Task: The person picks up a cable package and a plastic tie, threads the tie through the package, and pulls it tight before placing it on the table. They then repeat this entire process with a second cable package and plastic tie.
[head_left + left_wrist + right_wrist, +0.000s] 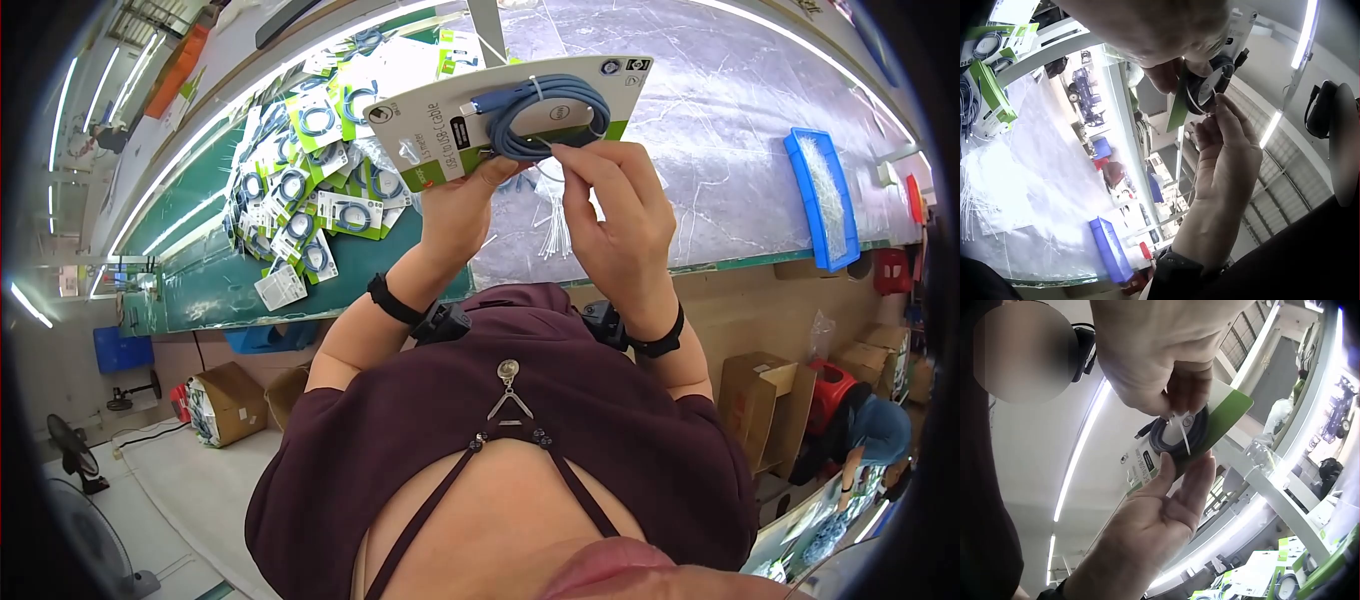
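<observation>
- Head view: the left hand [462,205] holds a packaging card [425,120] up in front of the chest. Its grip is closed on the card's lower edge, with the thumb on the printed face.
- A coiled blue cable [548,118] sits against the right part of that card, its plug end pointing left.
- The right hand [612,215] is just beside the left. Its grip is narrow: thumb and forefinger pinch a thin white tie [1180,436] at the lower edge of the coil.
- Right wrist view: the tie sticks out from the coil, and the left hand's fingers [1194,481] lie behind the card near its green border.
- Left wrist view: the right hand's fingertips [1219,109] meet at the coil, and the card shows almost edge-on.
- Beyond the hands, a bundle of loose white ties [553,228] lies on clear plastic on the worktop [720,120].
- To the left of the bundle, a heap of packed cable cards [300,190] spreads over the green mat [200,280].
- Near the worktop's right end stands 1 blue tray [822,195] with white pieces inside.
- On the floor there are cardboard boxes [755,395] at the right, 1 open box [225,400] at the left, and a fan [70,450] further left.
</observation>
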`<state>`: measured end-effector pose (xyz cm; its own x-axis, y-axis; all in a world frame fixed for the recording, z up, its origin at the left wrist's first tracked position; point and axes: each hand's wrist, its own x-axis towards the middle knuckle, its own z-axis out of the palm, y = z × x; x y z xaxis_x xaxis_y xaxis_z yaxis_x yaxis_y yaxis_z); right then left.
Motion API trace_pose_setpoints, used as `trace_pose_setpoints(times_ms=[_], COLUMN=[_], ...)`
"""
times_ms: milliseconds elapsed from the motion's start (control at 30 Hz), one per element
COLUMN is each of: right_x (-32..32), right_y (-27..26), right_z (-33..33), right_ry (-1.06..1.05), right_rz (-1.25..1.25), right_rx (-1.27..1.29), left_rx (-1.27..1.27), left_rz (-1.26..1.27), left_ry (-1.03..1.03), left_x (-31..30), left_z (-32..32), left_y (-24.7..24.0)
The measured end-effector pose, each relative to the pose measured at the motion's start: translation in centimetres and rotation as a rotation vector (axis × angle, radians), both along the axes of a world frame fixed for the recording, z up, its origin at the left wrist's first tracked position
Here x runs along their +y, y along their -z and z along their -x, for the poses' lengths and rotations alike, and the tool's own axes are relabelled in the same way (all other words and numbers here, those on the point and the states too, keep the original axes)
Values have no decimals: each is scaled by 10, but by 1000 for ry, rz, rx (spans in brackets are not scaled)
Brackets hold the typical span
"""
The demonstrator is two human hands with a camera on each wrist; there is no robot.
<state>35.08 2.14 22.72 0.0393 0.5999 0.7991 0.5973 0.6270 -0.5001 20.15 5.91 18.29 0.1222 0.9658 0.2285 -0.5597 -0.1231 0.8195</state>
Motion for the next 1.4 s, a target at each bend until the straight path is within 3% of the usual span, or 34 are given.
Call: trace_pose_setpoints(times_ms=[333, 433, 833, 1267, 1367, 1400], right_x=[-3, -3, -5, -6, -11, -12], right_y=[5, 7, 5, 7, 4, 4], right_z=[0, 0, 1, 2, 0, 0], right_ry=[-19, -21, -19, -41, -47, -52], right_rz=[51, 66, 85, 107, 115, 115], right_rx=[-13, 3, 19, 21, 22, 18], left_rx=[-3, 112, 251, 260, 550, 548], left_rz=[-26, -159, -264, -234, -817, -816], left_ry=[-4, -52, -183, -201, -242, -249], left_x=[2, 6, 1, 2, 8, 8], left_z=[2, 6, 9, 9, 12, 12], left_y=[6, 17, 16, 16, -2, -5])
